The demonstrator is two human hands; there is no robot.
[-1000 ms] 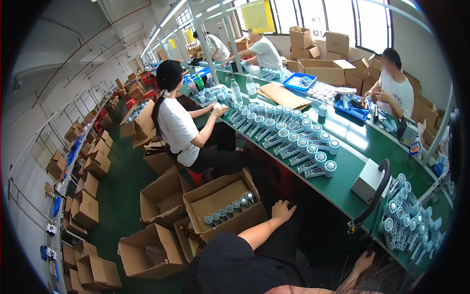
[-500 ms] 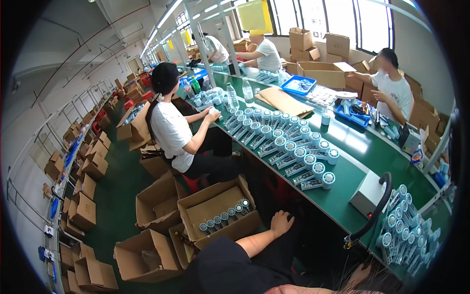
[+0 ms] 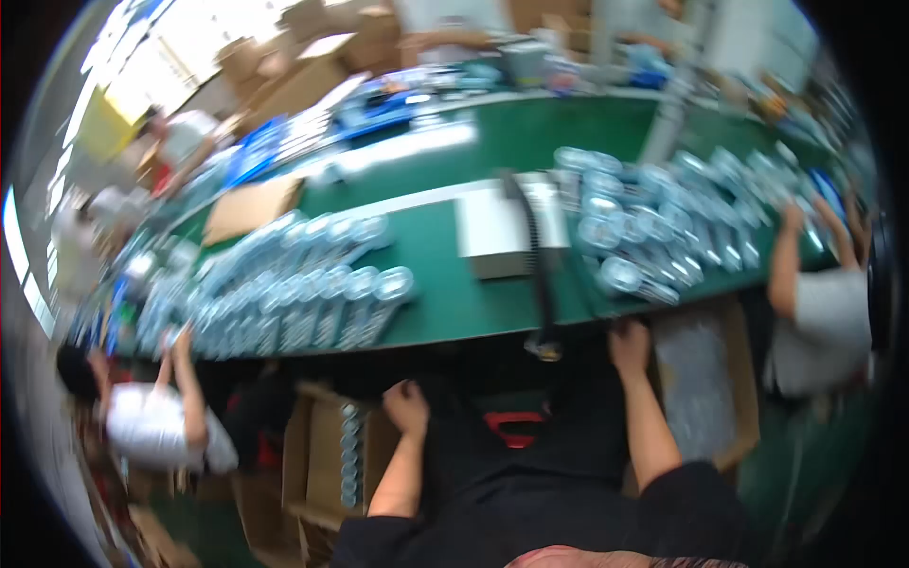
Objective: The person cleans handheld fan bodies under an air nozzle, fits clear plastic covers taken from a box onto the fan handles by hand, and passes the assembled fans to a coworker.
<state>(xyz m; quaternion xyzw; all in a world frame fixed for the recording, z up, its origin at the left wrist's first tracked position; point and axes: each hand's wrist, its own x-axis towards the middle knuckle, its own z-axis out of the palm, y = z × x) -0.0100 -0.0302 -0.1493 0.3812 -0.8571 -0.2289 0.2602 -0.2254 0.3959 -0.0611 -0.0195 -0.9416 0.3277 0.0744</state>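
Note:
My left hand (image 3: 407, 409) lies on my dark-clothed leg below the table edge, fingers draped over the knee, with no object visible in it. An open carton (image 3: 325, 464) with a row of round-headed light-blue parts stands beside it. At the table's front edge is my right hand (image 3: 629, 346), its fingers smeared by motion. Beyond it on the green table lies a pile of light-blue round-headed parts with handles (image 3: 621, 275). More such parts (image 3: 393, 282) lie in rows to the left. Blur hides their details.
A white box (image 3: 494, 232) with a black curved hose (image 3: 526, 248) stands on the table. A carton with clear plastic (image 3: 748, 379) is by my right arm. Co-workers sit at left (image 3: 161, 421) and right (image 3: 822, 317). Blue trays (image 3: 256, 151) lie across the table.
My view has swung right and down, blurring the picture. My right arm and a co-worker on the right now show. My left hand still rests on my leg.

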